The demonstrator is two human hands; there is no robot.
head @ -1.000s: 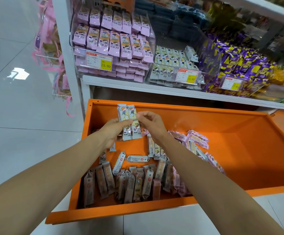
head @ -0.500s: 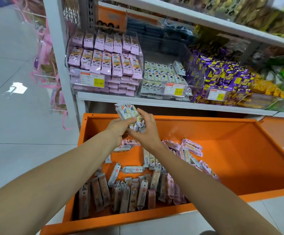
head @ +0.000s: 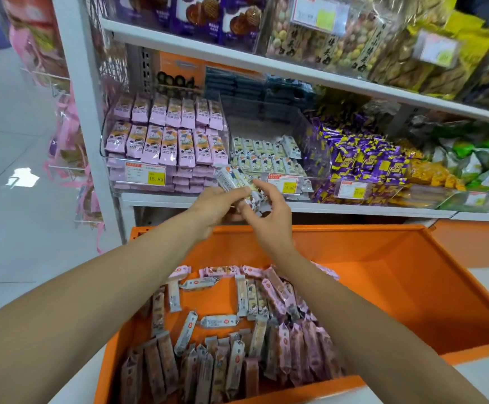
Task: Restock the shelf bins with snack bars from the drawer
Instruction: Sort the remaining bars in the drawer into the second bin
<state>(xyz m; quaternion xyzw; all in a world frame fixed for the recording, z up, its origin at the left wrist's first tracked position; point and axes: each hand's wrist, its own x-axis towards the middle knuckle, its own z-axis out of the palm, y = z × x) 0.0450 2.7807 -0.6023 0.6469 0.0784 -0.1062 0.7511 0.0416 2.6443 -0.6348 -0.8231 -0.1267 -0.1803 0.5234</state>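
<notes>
Hands are up together past the far edge of the orange drawer (head: pixel 397 287), sharing a small bunch of white-wrapped snack bars (head: pixel 233 179). The left hand (head: pixel 215 207) has its fingers curled round the lower side of the bunch, and the right hand (head: pixel 268 220) pinches it from the other side with thumb and fingertips. The bunch is tilted, top end pointing up and to the left, right in front of the shelf edge (head: pixel 354 208).

Just beyond the hands is the clear bin (head: pixel 307 185) of matching white bars, with a price tag (head: pixel 282 182) on its front. Left of that sits the pink-bar bin (head: pixel 179 182), packed pretty full, and off to the right of the hands there's a heap of purple packs (head: pixel 362 161).

Below the forearms the drawer holds the loose stock: white bars (head: pixel 218 321) scattered between the arms, brownish bars (head: pixel 155 371) lined up along the near wall, and pink bars (head: pixel 295 345) piled under the right forearm.
</notes>
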